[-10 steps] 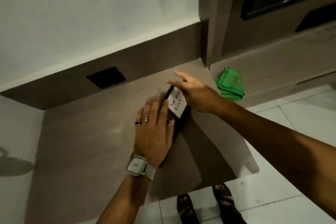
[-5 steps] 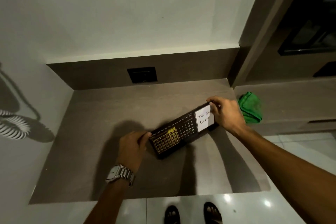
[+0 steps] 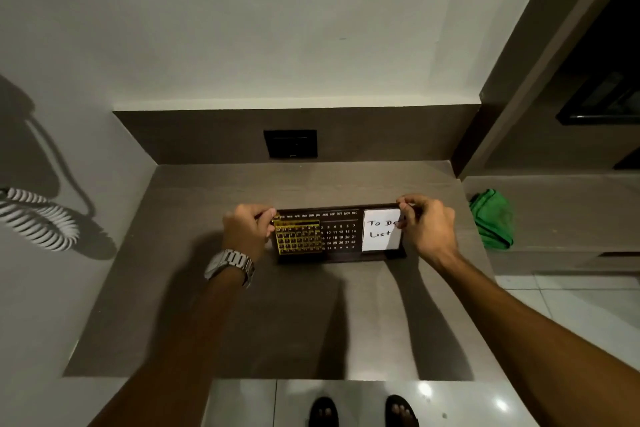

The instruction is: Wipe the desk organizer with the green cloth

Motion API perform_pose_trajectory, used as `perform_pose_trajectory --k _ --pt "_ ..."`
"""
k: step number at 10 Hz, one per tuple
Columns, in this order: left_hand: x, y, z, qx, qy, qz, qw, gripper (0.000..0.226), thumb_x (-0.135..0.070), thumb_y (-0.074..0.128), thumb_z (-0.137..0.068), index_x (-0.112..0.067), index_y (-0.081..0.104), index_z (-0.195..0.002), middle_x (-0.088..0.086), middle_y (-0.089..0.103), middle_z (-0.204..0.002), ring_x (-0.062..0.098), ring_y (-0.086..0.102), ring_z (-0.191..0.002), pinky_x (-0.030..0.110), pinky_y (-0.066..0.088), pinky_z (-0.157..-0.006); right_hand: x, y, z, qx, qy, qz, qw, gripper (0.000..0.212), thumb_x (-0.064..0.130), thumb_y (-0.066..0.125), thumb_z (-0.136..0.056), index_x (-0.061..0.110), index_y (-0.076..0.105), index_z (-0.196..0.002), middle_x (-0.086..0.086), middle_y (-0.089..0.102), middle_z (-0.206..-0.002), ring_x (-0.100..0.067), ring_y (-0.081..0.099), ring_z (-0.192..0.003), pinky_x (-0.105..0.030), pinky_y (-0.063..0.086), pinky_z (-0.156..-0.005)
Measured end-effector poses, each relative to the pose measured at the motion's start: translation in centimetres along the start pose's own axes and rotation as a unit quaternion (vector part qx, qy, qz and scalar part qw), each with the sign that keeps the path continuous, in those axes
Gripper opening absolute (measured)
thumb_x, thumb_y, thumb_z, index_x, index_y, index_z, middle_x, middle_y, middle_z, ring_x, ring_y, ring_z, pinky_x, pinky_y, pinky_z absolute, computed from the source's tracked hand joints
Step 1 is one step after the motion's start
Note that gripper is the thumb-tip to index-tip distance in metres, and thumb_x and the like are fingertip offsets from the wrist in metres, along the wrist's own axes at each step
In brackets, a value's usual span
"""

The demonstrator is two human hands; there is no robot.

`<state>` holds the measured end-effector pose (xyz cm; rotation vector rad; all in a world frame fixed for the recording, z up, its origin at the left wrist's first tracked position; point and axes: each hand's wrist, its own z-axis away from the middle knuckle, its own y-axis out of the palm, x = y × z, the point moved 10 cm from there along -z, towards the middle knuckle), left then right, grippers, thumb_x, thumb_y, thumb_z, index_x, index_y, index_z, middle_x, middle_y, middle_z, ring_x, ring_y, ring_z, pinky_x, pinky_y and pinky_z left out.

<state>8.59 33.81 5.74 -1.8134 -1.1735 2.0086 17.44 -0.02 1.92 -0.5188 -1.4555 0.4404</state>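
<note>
The desk organizer point(image 3: 337, 236) is a dark flat board with a gold calendar grid, printed dates and a white "To Do List" note. It stands tilted upright in the middle of the brown desk point(image 3: 284, 315), square to the wall. My left hand point(image 3: 247, 230), with a metal watch on the wrist, grips its left end. My right hand point(image 3: 427, 229) grips its right end, fingers over the note's edge. The green cloth point(image 3: 493, 218) lies crumpled on the lower ledge to the right, apart from both hands.
A dark socket plate point(image 3: 290, 144) sits in the backsplash behind the organizer. A coiled white cord point(image 3: 38, 218) hangs on the left wall. A dark pillar point(image 3: 485, 135) bounds the desk on the right. My feet point(image 3: 360, 411) stand on the tiled floor below the desk's front edge.
The organizer has turned from a diagonal slant to square with the wall and tilted upright. Both hands shifted to its two ends.
</note>
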Motion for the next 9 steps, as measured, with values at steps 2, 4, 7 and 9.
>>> perform_pose_trajectory --k 2,4,7,9 --pt "-0.1 0.1 -0.9 -0.009 -0.009 0.008 1.0 0.022 -0.013 0.063 -0.091 0.005 0.069 -0.1 0.02 0.071 -0.077 0.016 0.062 -0.058 0.007 0.049 -0.046 0.3 0.3 -0.2 -0.003 0.01 -0.006 1.0 0.016 0.014 0.056 -0.098 0.012 0.068 -0.108 -0.004 0.07 -0.091 -0.012 0.067 -0.074 -0.001 0.044 -0.049" --pt "0.2 0.2 -0.8 -0.017 -0.027 0.008 0.999 0.023 -0.014 0.062 -0.091 0.006 0.068 -0.102 0.017 0.07 -0.078 0.01 0.058 -0.056 0.003 0.046 -0.047 0.1 0.0 -0.3 -0.004 0.0 -0.008 1.0 0.015 0.017 0.057 -0.098 0.014 0.069 -0.107 -0.004 0.072 -0.087 -0.005 0.067 -0.065 -0.003 0.045 -0.049" --pt "-7.7 -4.8 -0.5 -0.084 0.146 -0.241 0.956 0.07 -0.055 0.051 -0.09 -0.003 0.046 -0.136 0.025 0.059 -0.131 0.037 0.057 -0.12 0.047 0.05 -0.094 11.3 -8.5 1.0 -0.012 -0.116 -0.139 0.983 0.031 0.029 0.06 -0.096 0.021 0.063 -0.125 0.004 0.069 -0.108 -0.011 0.073 -0.065 -0.024 0.059 -0.059" --pt "-20.2 -13.0 -4.4 -0.155 0.214 -0.266 0.927 0.084 -0.071 0.031 -0.087 -0.014 0.025 -0.148 0.015 0.037 -0.153 0.031 0.032 -0.143 0.05 0.036 -0.111 32.0 -23.9 8.7 0.068 -0.358 -0.246 0.898 0.031 0.034 0.061 -0.095 0.025 0.062 -0.125 -0.004 0.071 -0.113 -0.025 0.074 -0.081 -0.026 0.058 -0.062"
